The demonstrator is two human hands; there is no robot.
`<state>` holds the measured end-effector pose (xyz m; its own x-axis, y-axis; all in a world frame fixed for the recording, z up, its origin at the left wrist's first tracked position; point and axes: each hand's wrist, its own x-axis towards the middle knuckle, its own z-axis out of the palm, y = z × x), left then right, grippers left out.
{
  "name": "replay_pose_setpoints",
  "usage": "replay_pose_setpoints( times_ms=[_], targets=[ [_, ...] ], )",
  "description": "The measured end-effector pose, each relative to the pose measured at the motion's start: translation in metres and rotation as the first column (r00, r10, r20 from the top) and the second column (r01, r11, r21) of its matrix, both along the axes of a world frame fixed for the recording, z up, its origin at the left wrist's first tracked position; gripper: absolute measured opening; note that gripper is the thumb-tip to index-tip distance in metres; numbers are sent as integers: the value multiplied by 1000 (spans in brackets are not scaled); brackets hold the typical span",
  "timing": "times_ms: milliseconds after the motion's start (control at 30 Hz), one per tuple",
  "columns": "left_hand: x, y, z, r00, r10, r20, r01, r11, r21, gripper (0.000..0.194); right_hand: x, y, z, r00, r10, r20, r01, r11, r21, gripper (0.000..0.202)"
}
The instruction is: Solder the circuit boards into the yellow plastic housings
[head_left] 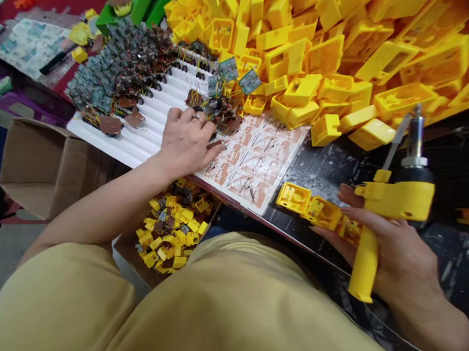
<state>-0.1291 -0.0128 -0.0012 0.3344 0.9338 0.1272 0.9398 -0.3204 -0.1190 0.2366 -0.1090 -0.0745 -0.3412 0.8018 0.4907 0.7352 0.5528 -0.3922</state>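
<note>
My left hand (pixel 187 141), a ring on one finger, reaches into a cluster of wired circuit boards (pixel 231 110) with small black round parts. Its fingers are curled, and a brown circuit board (pixel 216 146) shows between thumb and fingers. A yellow soldering gun (pixel 396 198) with a metal barrel pointing up rests in my right hand (pixel 399 256), its handle across the palm side. The same hand's fingers and thumb pinch the near end of a row of open yellow plastic cases (pixel 294 197) at the bench's front edge. Part of the row is hidden by the fingers.
Yellow cases (pixel 304 93) are heaped across the back right. Wired boards (pixel 114 61) pile up on ridged white foam (pixel 156 114) at left. A printed sheet (pixel 253 164) lies on the black bench (pixel 320 166). Below stands a box of yellow parts (pixel 174 231); a cardboard box (pixel 41 164) is left.
</note>
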Motion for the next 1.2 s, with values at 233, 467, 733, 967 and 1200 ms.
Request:
replay_pose_setpoints(
  times_ms=[233,467,733,967,1200],
  targets=[
    [31,49,34,841,-88,535,113,994,-14,16,-37,11,21,995,87,48,-92,990,105,45],
    [67,65,48,198,-11,980,366,928,-63,15,-63,21,24,996,77,45,-81,991,105,36],
    [56,17,6,719,152,679,432,668,-606,24,-57,18,22,991,99,86,-107,990,96,46],
    [59,-11,-2,977,-199,70,205,812,-546,32,-46,16,20,985,155,79,-161,984,76,45],
    [59,-20,-2,898,-413,153,440,853,-281,30,-40,7,29,992,109,-61,-100,986,130,43]
  ],
)
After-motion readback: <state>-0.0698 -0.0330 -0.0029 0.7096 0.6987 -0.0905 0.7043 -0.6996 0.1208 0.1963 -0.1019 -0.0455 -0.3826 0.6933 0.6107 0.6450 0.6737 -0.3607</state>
